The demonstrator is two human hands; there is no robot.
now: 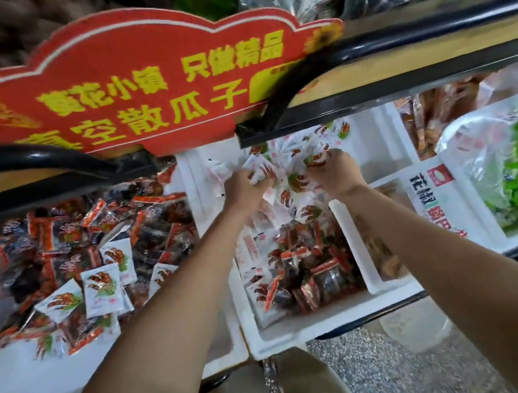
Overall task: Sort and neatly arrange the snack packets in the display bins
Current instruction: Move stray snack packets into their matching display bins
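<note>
Foam bin: two hands grip packets.

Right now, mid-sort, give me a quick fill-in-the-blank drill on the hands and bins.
1. The left hand and right hand both grip white packets in the ____ bin.
2. Stray white packets lie on the dark packets in the ____ bin.
3. The bag at right holds ____ packets.
4. The sign above is ____ with yellow writing.

Missing words: middle; left; green; red.
</note>
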